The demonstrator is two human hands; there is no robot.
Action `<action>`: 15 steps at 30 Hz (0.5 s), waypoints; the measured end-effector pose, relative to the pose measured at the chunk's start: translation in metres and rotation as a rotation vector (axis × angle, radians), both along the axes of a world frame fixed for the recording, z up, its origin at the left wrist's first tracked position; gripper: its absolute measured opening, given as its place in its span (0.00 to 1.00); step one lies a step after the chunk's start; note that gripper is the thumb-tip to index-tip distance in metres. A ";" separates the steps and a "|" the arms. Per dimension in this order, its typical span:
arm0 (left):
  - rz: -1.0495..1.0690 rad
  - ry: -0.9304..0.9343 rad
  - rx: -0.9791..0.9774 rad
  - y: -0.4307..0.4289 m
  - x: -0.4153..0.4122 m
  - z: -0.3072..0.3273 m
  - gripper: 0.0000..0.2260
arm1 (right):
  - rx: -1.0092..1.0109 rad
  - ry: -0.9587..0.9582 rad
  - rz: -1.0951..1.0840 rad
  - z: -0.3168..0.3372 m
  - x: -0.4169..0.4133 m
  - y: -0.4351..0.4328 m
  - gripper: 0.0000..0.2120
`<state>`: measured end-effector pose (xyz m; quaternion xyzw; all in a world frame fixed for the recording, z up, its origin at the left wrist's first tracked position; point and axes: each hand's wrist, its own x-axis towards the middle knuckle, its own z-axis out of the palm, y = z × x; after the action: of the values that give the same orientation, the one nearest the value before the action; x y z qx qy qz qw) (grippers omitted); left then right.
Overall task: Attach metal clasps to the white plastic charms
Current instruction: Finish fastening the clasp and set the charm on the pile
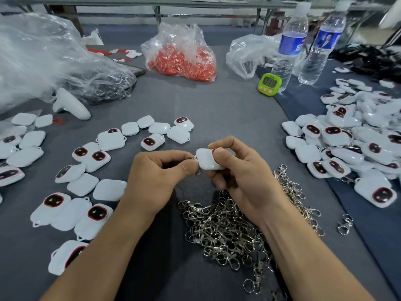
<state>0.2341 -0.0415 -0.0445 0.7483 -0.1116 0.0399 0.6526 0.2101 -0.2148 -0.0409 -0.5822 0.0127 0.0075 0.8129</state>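
Just above the clasp heap (227,231): white charm (206,159) pinched by its faces in the right hand (236,170), left hand (158,172) close against it, pinching a metal clasp (193,157) at the corner. Likely light, stiff, glossy-slick; best gripped by the faces, leaving that corner free. Hooked on or not: impossible to tell, hidden behind fingertips (188,168).

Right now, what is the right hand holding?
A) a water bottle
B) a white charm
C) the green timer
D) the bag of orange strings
B: the right hand pinches a white charm between thumb and fingers, while the left hand pinches a metal clasp at its edge.
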 end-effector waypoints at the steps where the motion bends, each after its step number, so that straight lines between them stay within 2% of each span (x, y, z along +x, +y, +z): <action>1: -0.017 0.041 -0.056 -0.001 0.000 0.000 0.06 | 0.005 0.001 0.010 0.000 0.000 0.000 0.05; 5: -0.125 0.189 -0.146 -0.001 -0.001 -0.002 0.13 | 0.005 -0.005 0.004 0.001 0.000 0.001 0.04; 8: -0.180 0.294 -0.218 -0.001 -0.001 0.002 0.15 | -0.007 -0.024 -0.006 0.001 0.000 0.001 0.05; 10: -0.160 0.295 -0.213 -0.001 -0.001 0.003 0.14 | -0.017 -0.031 -0.008 0.001 0.000 0.001 0.06; 13: -0.002 0.140 -0.008 0.001 -0.002 0.003 0.04 | -0.038 -0.050 -0.032 0.000 0.001 0.000 0.07; 15: 0.083 -0.060 0.221 0.003 -0.004 0.000 0.05 | -0.064 -0.063 -0.052 -0.001 0.001 0.001 0.07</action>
<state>0.2303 -0.0380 -0.0443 0.8182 -0.1039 0.0766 0.5602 0.2107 -0.2140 -0.0420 -0.6075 0.0026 -0.0324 0.7937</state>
